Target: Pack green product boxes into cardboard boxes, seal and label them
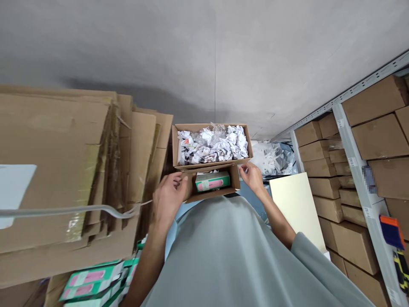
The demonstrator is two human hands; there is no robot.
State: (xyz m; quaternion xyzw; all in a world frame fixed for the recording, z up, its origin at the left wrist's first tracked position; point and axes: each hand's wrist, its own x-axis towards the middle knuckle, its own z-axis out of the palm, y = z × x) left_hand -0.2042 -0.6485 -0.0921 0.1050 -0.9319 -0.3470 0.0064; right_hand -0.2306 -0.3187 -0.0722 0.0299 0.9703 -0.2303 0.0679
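A small open cardboard box (211, 197) sits against my front, holding a green, white and pink carton (212, 181) with a little crumpled white paper behind it. At its left end, my left hand (168, 197) is closed, thumb and fingers on the box's side flap (189, 186). Just beyond the right end, my right hand (252, 175) has its thumb and fingertips drawn together; whatever is between them is too small to make out. Directly behind stands a longer cardboard box (211, 163) filled with crumpled paper (212, 145) and clear plastic.
Flattened cardboard sheets (57, 162) are stacked at the left, a white cable (105, 208) crossing them. More green and pink cartons (86, 283) lie below. At right are a pale board (295, 209) and a metal shelf (351, 157) of brown boxes. A grey wall (179, 55) rises behind.
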